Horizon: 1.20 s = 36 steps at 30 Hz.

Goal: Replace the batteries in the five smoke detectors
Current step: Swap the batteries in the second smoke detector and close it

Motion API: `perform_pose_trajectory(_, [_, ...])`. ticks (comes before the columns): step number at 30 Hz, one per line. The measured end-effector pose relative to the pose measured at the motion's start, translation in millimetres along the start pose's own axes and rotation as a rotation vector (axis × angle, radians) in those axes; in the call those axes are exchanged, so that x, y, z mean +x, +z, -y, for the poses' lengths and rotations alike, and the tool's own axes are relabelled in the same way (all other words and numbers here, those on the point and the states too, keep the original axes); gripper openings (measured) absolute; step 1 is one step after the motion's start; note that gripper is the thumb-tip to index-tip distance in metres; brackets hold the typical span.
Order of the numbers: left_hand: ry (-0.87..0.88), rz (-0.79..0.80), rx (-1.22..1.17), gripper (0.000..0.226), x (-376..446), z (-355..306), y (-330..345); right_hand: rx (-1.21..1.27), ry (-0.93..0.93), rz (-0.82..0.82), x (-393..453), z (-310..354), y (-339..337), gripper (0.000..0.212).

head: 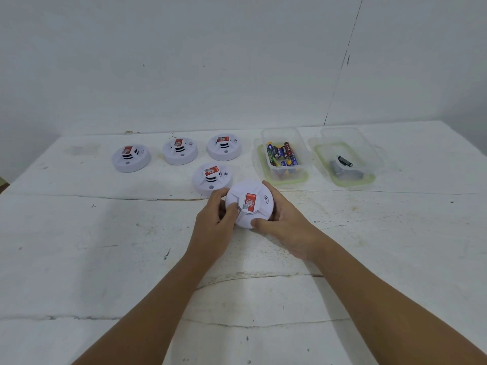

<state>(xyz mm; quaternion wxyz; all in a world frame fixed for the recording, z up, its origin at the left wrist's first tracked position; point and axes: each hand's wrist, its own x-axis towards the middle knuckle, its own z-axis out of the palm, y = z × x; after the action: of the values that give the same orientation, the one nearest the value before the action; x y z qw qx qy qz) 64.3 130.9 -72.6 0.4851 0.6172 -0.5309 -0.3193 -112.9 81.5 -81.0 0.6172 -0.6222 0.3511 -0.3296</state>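
A white round smoke detector (pixel 257 196) with a red label is tilted up toward me above the table's middle. My left hand (pixel 213 222) grips its left edge, thumb on its face. My right hand (pixel 284 219) grips its right and lower rim, thumb on the front edge. Four more white detectors lie flat behind it: one (pixel 212 179) just behind my left hand, and a row of three at the far left (pixel 131 157), the middle (pixel 180 152) and the right (pixel 224 146).
A clear plastic box (pixel 284 135) with several colourful batteries stands at the back right on a green-rimmed lid. Further right, a second clear box (pixel 347 138) holds a few dark batteries. The white table (pixel 105 246) meets a white wall behind.
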Motion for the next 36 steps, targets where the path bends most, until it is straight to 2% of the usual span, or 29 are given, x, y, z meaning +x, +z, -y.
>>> perform_pose_trajectory(7, [0.006, 0.004, 0.009, 0.027, -1, -1, 0, 0.013, 0.039, -0.057, 1, -5, 0, 0.081])
perform_pose_trajectory(18, [-0.008, 0.009, 0.018, 0.028, -2, -1, -1, -0.03, 0.045, -0.043, 2, -8, -2, 0.083])
perform_pose_trajectory(25, [0.005, 0.01, 0.024, 0.027, -3, -3, -1, -0.04, 0.077, -0.038, 3, -9, -2, 0.105])
perform_pose_trajectory(30, [0.006, 0.007, 0.036, 0.03, -2, -3, 0, -0.05, 0.06, -0.02, 3, -8, -4, 0.087])
perform_pose_trajectory(34, [0.011, 0.011, 0.033, 0.028, -2, -3, 0, -0.083, 0.092, -0.055, 2, -6, -3, 0.102])
perform_pose_trajectory(36, [0.01, 0.007, 0.032, 0.027, -2, -4, 0, -0.09, 0.073, -0.048, 3, -8, -4, 0.086])
